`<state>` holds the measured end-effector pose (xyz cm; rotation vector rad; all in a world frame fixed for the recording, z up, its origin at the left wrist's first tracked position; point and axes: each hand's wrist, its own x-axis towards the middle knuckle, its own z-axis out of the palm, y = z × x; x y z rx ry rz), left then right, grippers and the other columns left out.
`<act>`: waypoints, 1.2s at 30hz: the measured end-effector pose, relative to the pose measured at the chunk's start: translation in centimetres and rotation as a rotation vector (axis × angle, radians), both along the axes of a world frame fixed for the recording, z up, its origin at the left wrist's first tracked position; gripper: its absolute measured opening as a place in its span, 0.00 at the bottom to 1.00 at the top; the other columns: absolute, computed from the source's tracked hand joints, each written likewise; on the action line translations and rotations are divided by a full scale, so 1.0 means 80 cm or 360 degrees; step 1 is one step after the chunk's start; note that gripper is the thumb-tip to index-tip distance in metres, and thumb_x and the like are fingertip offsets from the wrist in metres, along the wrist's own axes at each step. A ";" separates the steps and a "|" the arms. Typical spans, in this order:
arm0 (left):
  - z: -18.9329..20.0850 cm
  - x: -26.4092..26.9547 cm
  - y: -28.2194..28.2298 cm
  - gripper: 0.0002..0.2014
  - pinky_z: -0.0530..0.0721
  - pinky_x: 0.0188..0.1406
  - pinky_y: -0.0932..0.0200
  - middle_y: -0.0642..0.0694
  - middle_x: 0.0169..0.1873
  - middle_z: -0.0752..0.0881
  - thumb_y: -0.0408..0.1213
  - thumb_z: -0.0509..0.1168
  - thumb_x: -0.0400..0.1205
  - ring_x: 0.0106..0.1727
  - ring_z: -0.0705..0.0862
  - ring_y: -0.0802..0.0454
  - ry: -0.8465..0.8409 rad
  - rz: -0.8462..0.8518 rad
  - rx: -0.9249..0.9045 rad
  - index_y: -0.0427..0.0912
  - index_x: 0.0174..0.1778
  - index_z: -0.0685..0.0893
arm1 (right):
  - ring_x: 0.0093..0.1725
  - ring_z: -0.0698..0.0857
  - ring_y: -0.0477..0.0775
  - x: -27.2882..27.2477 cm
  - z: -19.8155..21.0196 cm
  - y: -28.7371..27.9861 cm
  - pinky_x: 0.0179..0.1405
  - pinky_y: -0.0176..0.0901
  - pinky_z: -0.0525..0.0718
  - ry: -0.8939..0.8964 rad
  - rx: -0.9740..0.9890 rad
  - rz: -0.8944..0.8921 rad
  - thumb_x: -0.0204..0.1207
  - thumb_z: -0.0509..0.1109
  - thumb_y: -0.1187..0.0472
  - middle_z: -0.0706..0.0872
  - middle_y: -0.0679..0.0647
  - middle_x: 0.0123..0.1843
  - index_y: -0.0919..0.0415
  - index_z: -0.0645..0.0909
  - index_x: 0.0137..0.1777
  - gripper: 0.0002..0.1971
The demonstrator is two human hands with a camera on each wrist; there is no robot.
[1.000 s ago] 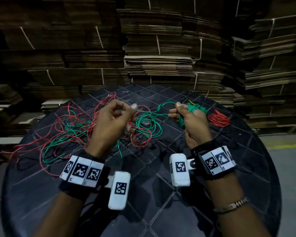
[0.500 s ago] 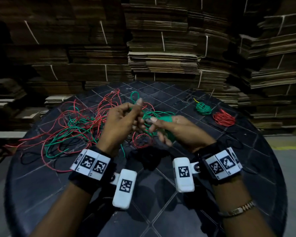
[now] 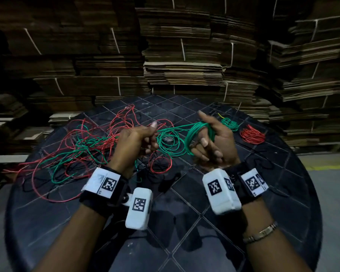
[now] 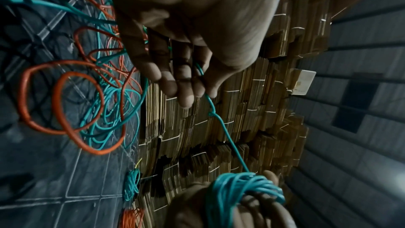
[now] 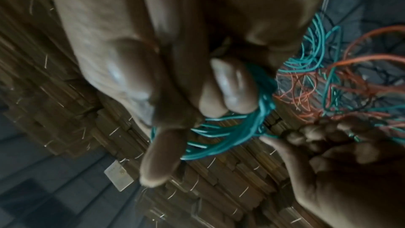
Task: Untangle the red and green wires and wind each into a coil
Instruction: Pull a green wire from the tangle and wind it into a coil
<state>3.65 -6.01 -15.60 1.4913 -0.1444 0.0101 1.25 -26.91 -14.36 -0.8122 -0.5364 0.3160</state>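
green wire (image 3: 173,130): it runs taut from my left hand (image 3: 135,140), which pinches it between thumb and fingers, to my right hand (image 3: 214,142), whose fingers carry the wound green coil (image 3: 198,134). half a second ago the hands were close together; now they are apart and another turn lies on the coil. the remaining green slack is tangled with the red wire (image 3: 67,146) on the table (image 3: 185,213), left of my hands. winding appears midway. finished green bundle (image 3: 229,123) and red bundle (image 3: 251,136) lie at the right.
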 end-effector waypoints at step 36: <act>0.003 -0.021 -0.016 0.10 0.83 0.46 0.51 0.29 0.42 0.87 0.32 0.78 0.81 0.41 0.85 0.47 -0.0666 -0.0261 0.0227 0.29 0.41 0.87 | 0.33 0.90 0.60 -0.005 0.000 0.036 0.32 0.41 0.87 0.0305 -0.1024 -0.0151 0.90 0.49 0.38 0.88 0.72 0.41 0.67 0.89 0.49 0.36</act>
